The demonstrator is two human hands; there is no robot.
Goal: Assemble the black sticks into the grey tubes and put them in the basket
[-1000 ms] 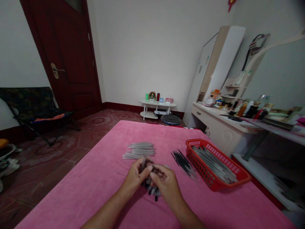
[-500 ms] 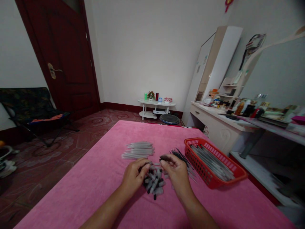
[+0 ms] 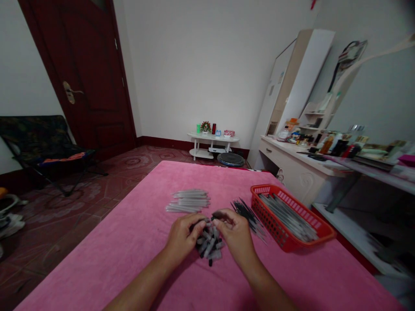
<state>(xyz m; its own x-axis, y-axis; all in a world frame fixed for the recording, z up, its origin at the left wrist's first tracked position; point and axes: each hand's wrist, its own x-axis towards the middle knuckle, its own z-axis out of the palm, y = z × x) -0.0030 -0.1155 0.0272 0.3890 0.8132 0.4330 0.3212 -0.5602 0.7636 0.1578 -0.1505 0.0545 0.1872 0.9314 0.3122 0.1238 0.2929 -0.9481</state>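
My left hand (image 3: 184,233) and my right hand (image 3: 236,231) are close together over a pile of small black and translucent pieces (image 3: 211,247), which look like pen caps and end parts. The left thumb and fingers pinch a small dark piece, mostly hidden. Between the right thumb and fingers is another small dark piece (image 3: 218,214), too small to name surely. Beyond the left hand, whitish pen tubes (image 3: 189,201) lie side by side. Thin black-and-clear sticks like pen refills (image 3: 248,217) are bunched to the right of my right hand.
A red plastic basket (image 3: 275,232) of long grey pens stands at the right on the pink cloth (image 3: 129,242). Further right is a dressing table (image 3: 292,162) crowded with bottles. A folding chair (image 3: 45,142), a door and a low white table (image 3: 212,137) are farther off.
My right hand has moved left, bringing its dark piece nearer to my left hand. The left hand has hardly moved. The whole view has shifted slightly.
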